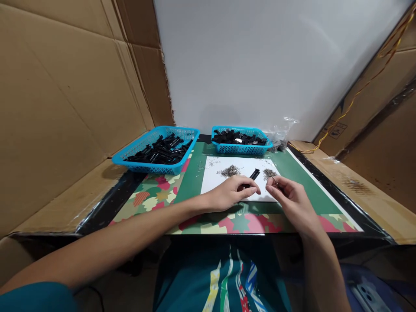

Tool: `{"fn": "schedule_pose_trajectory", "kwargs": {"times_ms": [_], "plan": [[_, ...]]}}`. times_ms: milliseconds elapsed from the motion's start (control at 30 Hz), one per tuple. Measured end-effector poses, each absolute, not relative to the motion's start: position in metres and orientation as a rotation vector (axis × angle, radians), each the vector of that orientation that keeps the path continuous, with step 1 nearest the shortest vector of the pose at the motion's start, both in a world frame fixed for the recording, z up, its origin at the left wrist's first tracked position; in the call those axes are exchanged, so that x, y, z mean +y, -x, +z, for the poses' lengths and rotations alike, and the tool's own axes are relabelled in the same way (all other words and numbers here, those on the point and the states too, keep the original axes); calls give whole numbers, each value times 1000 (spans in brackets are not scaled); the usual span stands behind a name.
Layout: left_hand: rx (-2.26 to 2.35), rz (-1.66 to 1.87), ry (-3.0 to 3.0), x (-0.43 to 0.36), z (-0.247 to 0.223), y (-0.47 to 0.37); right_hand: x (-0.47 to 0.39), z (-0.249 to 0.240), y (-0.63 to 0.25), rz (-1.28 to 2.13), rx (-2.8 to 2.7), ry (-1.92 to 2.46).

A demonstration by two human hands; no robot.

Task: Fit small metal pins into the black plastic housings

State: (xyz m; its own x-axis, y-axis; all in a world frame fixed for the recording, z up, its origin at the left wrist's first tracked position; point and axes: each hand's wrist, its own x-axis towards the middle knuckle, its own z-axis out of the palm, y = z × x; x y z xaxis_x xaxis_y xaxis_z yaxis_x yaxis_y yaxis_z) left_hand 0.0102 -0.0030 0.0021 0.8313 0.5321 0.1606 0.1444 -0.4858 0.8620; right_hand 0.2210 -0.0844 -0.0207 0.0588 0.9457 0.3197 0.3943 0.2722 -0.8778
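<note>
Over the white sheet (211, 180), my left hand (235, 191) is closed around a slim black plastic part (255, 174), whose end sticks up past the fingers. To its right, my right hand (287, 193) has thumb and fingertips pinched together; whatever is between them is too small to make out. Just beyond the right fingertips lies a small heap of tiny metal pieces (269, 173). A larger heap of similar tiny metal pieces (231, 170) sits behind my left hand, with a few scattered at the sheet's far left corner.
A blue basket (152, 168) of black plastic parts stands at the left. Another blue basket (240, 149) with black parts is at the back, beside a clear plastic bag (281, 138). Cardboard walls (74, 78) flank the table. Yellow wire (344, 115) hangs at right.
</note>
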Motion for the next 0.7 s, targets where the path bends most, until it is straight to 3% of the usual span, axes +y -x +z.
{"fn": "schedule_pose_trajectory", "kwargs": {"times_ms": [167, 467, 700], "plan": [[473, 517, -1845, -7, 2, -13, -85, -18, -194, 717, -1403, 1195], [541, 515, -1445, -5, -6, -9, -91, -21, -189, 244, -1586, 1295], [529, 480, -1393, -9, -2, -9, -94, -27, -192, 263, -1493, 1278]]}}
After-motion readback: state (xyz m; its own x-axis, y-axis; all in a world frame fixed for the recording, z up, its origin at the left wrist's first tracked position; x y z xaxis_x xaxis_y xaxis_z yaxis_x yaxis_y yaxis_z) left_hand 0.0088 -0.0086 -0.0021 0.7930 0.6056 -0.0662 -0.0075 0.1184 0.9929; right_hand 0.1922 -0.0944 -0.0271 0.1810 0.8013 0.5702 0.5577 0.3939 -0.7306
